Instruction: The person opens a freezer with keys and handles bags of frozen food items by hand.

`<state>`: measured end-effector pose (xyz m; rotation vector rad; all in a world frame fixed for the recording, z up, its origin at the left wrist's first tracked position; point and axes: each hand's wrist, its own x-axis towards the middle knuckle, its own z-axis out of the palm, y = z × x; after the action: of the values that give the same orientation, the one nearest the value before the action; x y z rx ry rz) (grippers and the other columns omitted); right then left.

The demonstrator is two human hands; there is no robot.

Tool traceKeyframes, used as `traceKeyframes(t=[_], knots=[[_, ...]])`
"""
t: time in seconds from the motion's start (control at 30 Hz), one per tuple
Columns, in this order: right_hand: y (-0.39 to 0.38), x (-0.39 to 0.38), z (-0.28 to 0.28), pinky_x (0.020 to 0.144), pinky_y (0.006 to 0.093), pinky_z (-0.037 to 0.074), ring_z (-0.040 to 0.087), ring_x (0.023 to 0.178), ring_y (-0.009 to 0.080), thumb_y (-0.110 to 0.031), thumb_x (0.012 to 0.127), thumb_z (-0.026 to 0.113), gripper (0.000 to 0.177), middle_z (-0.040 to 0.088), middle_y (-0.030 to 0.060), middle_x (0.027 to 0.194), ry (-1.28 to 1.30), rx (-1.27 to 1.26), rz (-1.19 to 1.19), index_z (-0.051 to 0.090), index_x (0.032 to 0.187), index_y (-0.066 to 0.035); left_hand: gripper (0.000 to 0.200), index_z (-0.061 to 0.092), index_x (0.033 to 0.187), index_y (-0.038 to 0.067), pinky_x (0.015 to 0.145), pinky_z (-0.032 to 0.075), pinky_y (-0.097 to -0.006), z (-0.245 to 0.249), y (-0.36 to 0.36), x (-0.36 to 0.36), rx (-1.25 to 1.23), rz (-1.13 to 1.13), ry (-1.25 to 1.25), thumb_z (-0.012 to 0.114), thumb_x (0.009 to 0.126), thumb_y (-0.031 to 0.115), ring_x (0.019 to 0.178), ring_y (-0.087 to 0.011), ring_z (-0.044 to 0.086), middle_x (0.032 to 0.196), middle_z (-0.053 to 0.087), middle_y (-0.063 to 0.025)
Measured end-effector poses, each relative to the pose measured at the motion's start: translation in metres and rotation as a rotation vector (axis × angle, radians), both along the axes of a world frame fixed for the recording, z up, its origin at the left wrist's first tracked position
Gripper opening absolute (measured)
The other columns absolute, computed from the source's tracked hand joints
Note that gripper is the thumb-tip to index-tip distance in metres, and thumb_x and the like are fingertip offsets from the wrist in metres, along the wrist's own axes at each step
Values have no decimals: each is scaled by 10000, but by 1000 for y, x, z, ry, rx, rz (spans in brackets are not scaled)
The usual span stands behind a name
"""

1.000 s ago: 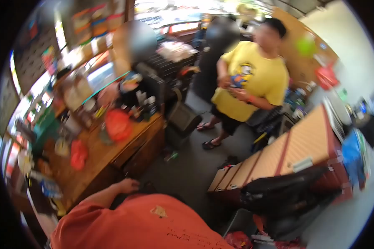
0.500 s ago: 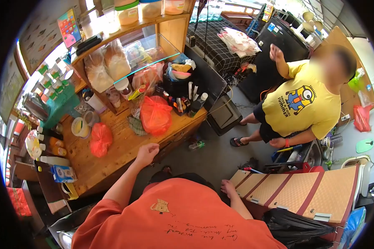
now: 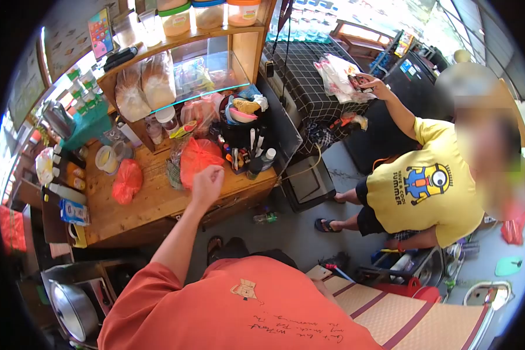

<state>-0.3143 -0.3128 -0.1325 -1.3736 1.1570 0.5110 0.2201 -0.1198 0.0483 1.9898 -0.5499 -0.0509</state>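
- The red bag sits, knotted, near the front edge of the wooden tabletop.
- Your left hand is raised in front of it, overlapping its lower right part in view; you cannot tell whether they touch.
- The fingers of that hand look bent inward, but whether they are fully closed is unclear.
- Your right hand is out of view, so you cannot tell its state.
- Left of the bag, you have a smaller bag, also red, with a tub just behind it.
- To its right stands a dark bottle with a white cap.
- Farther back, two bread bags lean beside a glass case.
- Across from you, a person in a yellow shirt reaches one hand to white bags on a checked cloth.
- At your lower left is a metal pot.
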Motion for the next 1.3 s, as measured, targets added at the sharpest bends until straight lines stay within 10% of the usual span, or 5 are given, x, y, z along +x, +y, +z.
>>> traceKeyframes(t=[0.23, 0.43, 0.57, 0.93, 1.3], knots=[[-93, -81, -29, 751, 407, 459, 576, 925, 223, -300, 888, 596, 292, 621, 45, 1051, 368, 13, -254, 654, 1080, -88, 125, 690, 904, 33, 693, 536, -383, -23, -10, -98, 179, -234, -249, 633, 833, 118, 812, -331, 676, 867, 694, -164], [-154, -40, -18, 699, 362, 482, 583, 818, 169, -259, 888, 624, 327, 623, 34, 948, 91, -34, -293, 606, 1157, -75, 154, 692, 937, 74, 731, 537, -419, -39, 25, -115, 374, -251, -124, 619, 838, 166, 835, -327, 670, 914, 704, -122], [-155, 11, 4, 521, 240, 432, 553, 656, 88, -228, 908, 615, 278, 616, -9, 838, 25, -23, -361, 614, 1129, -60, 205, 687, 991, 116, 787, 524, -453, -45, 40, -103, 524, -331, -65, 594, 857, 241, 900, -322, 657, 974, 700, -99], [-98, 43, -6, 771, 366, 493, 612, 1003, 188, -316, 915, 626, 401, 646, 55, 1111, 54, -86, -239, 583, 1245, -91, 297, 672, 1097, 138, 857, 506, -463, -49, 41, -54, 770, -634, 96, 624, 833, 265, 990, -343, 630, 1067, 682, -123], [-79, 31, 0, 615, 299, 466, 557, 739, 146, -298, 876, 652, 379, 637, 10, 936, 76, -35, -285, 620, 1192, -92, 388, 633, 1191, 149, 895, 498, -459, -64, 57, -24, 886, -689, 171, 643, 831, 296, 1036, -353, 618, 1112, 664, -147]])
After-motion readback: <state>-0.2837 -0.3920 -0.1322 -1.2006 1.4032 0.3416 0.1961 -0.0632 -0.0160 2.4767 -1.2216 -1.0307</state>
